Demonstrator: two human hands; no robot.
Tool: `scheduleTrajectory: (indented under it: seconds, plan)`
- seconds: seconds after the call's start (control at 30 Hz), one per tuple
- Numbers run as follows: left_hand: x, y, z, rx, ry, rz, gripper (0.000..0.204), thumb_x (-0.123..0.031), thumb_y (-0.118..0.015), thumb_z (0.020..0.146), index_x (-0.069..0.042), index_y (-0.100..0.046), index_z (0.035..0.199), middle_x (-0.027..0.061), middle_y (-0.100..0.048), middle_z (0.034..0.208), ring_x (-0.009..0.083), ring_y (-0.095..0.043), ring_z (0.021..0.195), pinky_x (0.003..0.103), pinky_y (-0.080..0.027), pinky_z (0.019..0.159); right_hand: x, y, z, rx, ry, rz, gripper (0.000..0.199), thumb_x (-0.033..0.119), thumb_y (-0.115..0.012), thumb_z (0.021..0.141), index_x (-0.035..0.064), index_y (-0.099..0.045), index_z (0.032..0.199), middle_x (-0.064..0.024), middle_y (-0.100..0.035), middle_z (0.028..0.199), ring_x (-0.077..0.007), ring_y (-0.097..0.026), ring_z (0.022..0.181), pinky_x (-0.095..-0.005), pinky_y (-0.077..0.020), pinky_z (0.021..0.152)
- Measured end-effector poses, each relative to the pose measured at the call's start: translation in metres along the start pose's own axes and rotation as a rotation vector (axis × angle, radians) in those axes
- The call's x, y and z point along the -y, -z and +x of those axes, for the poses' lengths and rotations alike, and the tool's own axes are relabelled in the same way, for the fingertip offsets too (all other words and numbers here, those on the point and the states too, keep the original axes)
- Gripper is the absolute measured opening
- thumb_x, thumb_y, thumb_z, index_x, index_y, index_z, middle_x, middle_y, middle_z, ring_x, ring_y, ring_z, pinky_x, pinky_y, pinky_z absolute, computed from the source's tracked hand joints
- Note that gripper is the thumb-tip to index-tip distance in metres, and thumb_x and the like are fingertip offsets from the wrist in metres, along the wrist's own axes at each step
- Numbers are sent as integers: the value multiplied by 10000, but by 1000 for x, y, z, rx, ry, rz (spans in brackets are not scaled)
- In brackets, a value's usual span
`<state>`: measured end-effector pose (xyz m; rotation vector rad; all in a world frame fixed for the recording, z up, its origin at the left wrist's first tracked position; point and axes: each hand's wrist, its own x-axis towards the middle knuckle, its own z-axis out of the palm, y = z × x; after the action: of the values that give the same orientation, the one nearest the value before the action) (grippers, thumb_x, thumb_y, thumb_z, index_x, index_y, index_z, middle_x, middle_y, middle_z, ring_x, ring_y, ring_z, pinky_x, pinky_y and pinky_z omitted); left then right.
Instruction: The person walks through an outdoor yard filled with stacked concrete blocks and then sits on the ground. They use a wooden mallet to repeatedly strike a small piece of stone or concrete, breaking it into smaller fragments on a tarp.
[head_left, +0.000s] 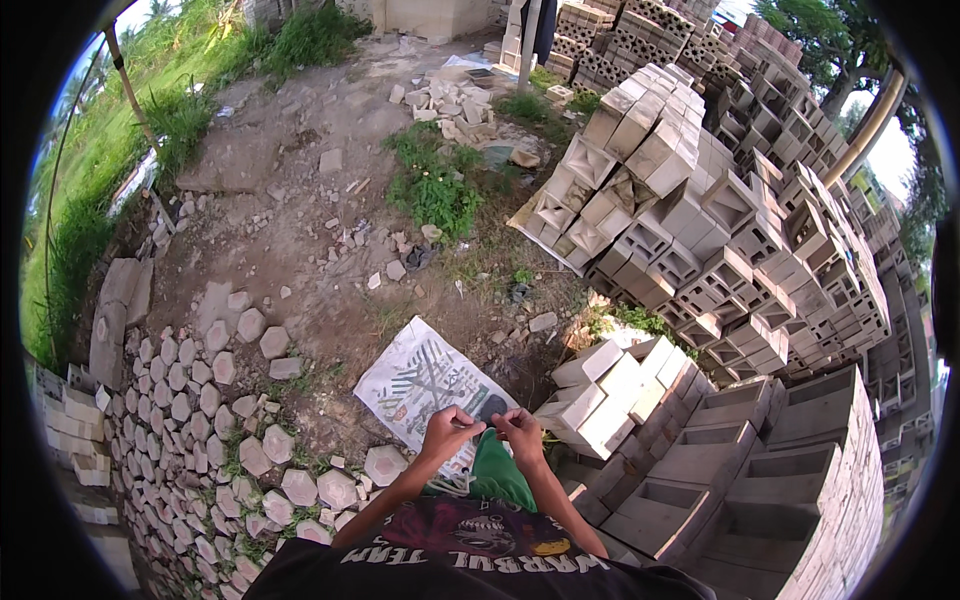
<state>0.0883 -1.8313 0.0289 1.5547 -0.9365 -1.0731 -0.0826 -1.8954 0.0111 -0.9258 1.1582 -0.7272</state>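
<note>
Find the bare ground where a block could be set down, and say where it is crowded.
Free: the dirt patch between the hexagonal pavers and the weeds. Crowded: the block stacks at right, and the printed sheet before the hands.

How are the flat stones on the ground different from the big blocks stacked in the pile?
The hexagonal pavers are flat, six-sided and solid; the hollow blocks are boxy with open square recesses. The pavers lie low on the ground with grass between them; the blocks are stacked high, many tilted. Both are pale grey and look like concrete.

Whatever the left hand (447,432) and right hand (522,432) pinch is too small to tell.
</note>
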Motion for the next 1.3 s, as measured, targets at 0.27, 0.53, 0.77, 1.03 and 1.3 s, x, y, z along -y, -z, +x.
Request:
scheduleTrajectory:
  seconds: [0.27, 0.53, 0.77, 1.03, 1.3]
  plan:
    - [-63, -24, 230, -22, 49, 127, 437, -359, -790, 849, -30, -581, 651, -4, -535, 568, 52, -425, 544, 284, -339, 476, 117, 25, 208, 53, 113, -205, 337, 256, -811, 848, 68, -541, 777, -17, -599, 677, -74, -516, 561, -227, -401, 513]
    - [-97, -37, 380, -207, 202, 16, 529, -459, -614, 962, -9, -627, 685, 5, -553, 591, 79, -486, 559, 282, -372, 530, 195, 22, 376, 89, -14, -295, 386, 341, -804, 831, 56, -578, 702, -15, -617, 664, -77, -539, 624, -259, -436, 585]
    - [-82, -29, 560, -81, 138, -135, 494, -435, -550, 1007, -7, -668, 791, 23, -625, 709, 85, -517, 634, 262, -414, 608, 235, -21, 535, 85, 13, -245, 383, 308, -779, 855, 57, -556, 669, -21, -613, 652, -74, -530, 615, -259, -430, 573]
    - [-151, 21, 779, 2, 103, 9, 449, -399, -565, 1008, 14, -650, 854, 38, -670, 770, 88, -597, 706, 259, -479, 661, 344, -81, 683, 53, 57, -147, 370, 247, -742, 911, 76, -524, 666, -25, -598, 656, -88, -523, 614, -255, -418, 582]
    - [-177, 49, 923, 43, 75, 42, 250, -223, -719, 922, 6, -629, 969, 59, -698, 867, 105, -660, 840, 252, -516, 729, 382, -104, 823, 1, 28, -38, 426, 319, -691, 949, 78, -519, 643, -22, -587, 652, -97, -545, 622, -265, -458, 612]
